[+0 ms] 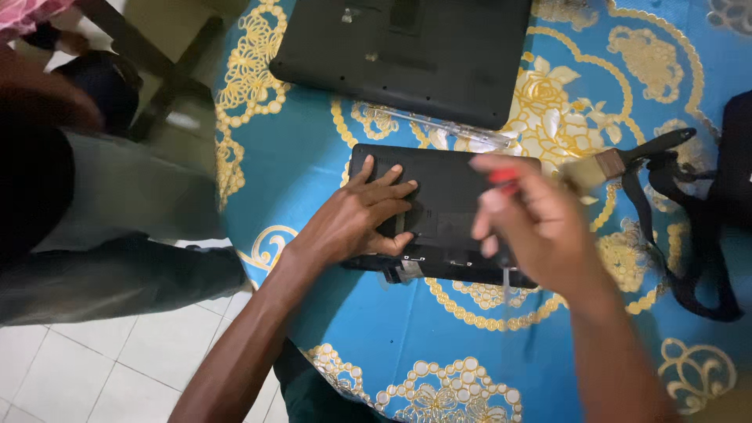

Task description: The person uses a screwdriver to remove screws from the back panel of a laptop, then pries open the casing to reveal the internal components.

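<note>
Gripping a red-handled screwdriver (501, 184) in right hand (533, 235); left hand (356, 219) flat, pinning black panel (439, 200) mid-frame. Unscrewing step; next needs tip seated squarely.

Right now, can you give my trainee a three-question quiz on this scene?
1. True or false: the left hand lies flat on the small black device.
2. Which tool lies right of that device? A paintbrush B hammer C scissors
3. What colour shows at the top of the tool in the right hand?

Key: 1 true. 2 A, the paintbrush. 3 red; the hand is blurred.
</note>
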